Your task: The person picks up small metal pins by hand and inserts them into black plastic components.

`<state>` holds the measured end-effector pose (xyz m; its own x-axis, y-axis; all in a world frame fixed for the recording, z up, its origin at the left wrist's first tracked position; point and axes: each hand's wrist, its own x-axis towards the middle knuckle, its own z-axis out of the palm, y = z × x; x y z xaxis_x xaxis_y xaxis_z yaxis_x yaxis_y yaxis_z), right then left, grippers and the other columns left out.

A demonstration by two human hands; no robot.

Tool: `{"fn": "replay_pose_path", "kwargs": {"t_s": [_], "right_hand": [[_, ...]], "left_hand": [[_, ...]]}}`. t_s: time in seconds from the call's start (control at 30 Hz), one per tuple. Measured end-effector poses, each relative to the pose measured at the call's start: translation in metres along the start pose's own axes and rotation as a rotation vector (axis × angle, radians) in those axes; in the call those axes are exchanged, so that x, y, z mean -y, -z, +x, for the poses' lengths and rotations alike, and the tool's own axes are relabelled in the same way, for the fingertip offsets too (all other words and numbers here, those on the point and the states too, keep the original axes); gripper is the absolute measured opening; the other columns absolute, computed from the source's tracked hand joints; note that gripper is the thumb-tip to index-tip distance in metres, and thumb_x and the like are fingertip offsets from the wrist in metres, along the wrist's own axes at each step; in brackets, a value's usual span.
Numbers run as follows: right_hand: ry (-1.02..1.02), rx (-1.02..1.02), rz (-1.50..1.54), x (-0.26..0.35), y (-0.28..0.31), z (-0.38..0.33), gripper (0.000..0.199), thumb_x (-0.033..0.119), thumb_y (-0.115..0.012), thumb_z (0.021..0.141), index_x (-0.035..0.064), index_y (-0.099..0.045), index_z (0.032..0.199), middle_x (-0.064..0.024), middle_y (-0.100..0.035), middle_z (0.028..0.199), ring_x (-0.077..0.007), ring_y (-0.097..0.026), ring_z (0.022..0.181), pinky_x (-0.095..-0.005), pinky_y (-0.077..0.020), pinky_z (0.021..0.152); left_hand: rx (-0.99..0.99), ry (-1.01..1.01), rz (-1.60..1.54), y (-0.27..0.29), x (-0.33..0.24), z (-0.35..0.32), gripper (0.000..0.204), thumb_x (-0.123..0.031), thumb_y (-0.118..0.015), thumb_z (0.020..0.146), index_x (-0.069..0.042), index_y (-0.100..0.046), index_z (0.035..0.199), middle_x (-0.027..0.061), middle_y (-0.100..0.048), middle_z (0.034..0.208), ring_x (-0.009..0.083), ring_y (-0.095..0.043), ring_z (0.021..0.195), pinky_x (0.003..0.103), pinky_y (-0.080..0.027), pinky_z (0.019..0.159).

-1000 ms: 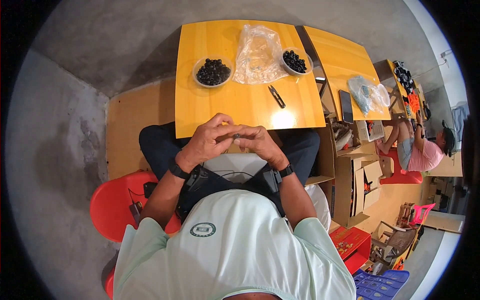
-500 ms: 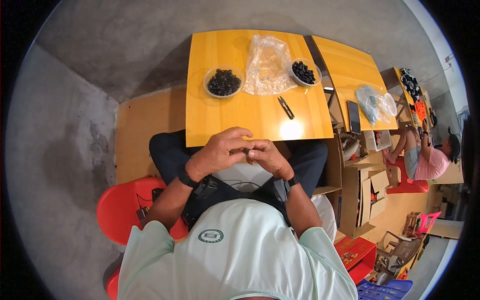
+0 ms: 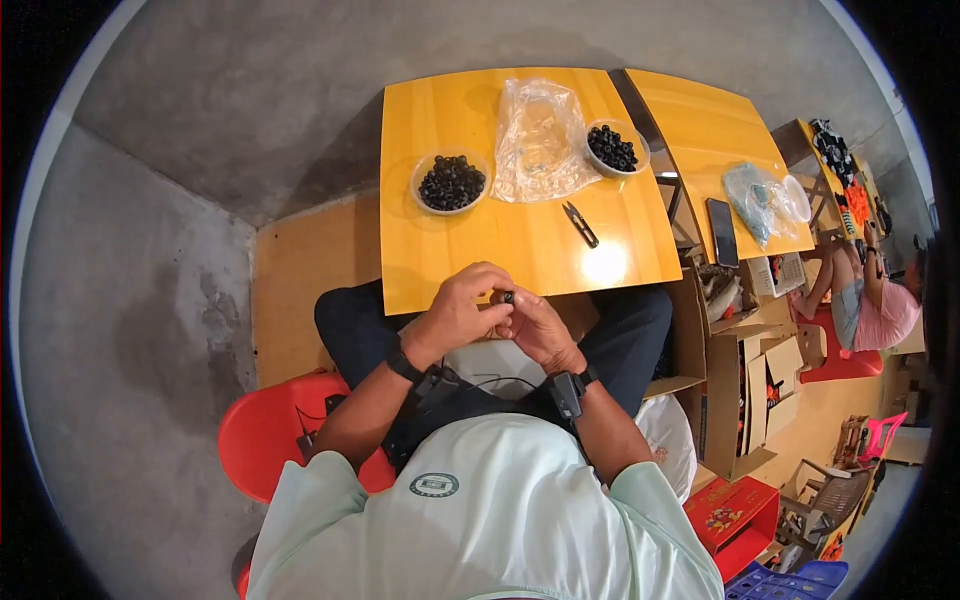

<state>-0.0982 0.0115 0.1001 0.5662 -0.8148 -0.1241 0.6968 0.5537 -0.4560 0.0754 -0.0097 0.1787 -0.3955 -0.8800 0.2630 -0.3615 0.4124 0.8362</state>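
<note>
Beyond the yellow table (image 3: 530, 250), a plain, mottled grey wall (image 3: 300, 80). Left of the table, a second grey wall (image 3: 130, 270) with darker stains, then a strip of tan floor (image 3: 310, 255) leading up to the table. Towards the table's near right corner, a bright patch of reflected light (image 3: 604, 264). Right of the table, across a narrow gap, a second yellow table (image 3: 700, 140). Nearer than the table, to its left, a red plastic seat (image 3: 260, 440). Nearer and to its right, an open cardboard box (image 3: 724, 400), a red box (image 3: 735, 505), a brown armchair (image 3: 838, 500) and a blue plastic seat (image 3: 795, 582). Far right of the table, a pink chair (image 3: 883, 437) and, at the dim rim, possibly a pale wall (image 3: 893, 498).
</note>
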Motion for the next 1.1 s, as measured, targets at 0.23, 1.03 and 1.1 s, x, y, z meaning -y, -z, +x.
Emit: {"fn": "replay_pose_path", "kwargs": {"t_s": [0.23, 1.03, 1.1], "right_hand": [[0.15, 0.036, -0.028, 0.031, 0.032, 0.034, 0.022, 0.029, -0.055, 0.099, 0.0073, -0.06, 0.101, -0.0023, -0.053, 0.095, -0.0114, -0.049, 0.079, -0.0251, -0.0431, 0.067], [0.179, 0.048, 0.156, 0.027, 0.057, 0.055, 0.017, 0.025, -0.061, 0.096, 0.0084, -0.061, 0.097, -0.0027, -0.051, 0.092, -0.0148, -0.049, 0.083, -0.0301, -0.0443, 0.077], [0.182, 0.044, 0.156, 0.027, 0.058, 0.055, 0.017, 0.025, -0.061, 0.096, 0.0082, -0.061, 0.097, -0.0028, -0.051, 0.092, -0.0149, -0.049, 0.084, -0.0303, -0.0443, 0.077]], "left_hand": [[-0.326, 0.185, 0.246, 0.059, 0.097, 0.086, 0.011, -0.013, -0.067, 0.08, -0.004, -0.071, 0.083, 0.0124, -0.068, 0.075, 0.0271, -0.066, 0.069, 0.035, -0.051, 0.063], [-0.088, 0.44, 0.688, 0.059, 0.15, 0.144, 0.012, -0.014, -0.074, 0.068, -0.005, -0.072, 0.076, 0.0168, -0.069, 0.077, 0.0344, -0.068, 0.077, 0.044, -0.053, 0.069], [-0.017, 0.376, 0.732, 0.059, 0.151, 0.142, 0.013, -0.015, -0.073, 0.069, -0.004, -0.072, 0.077, 0.0177, -0.069, 0.077, 0.0349, -0.068, 0.077, 0.044, -0.053, 0.069]]}}
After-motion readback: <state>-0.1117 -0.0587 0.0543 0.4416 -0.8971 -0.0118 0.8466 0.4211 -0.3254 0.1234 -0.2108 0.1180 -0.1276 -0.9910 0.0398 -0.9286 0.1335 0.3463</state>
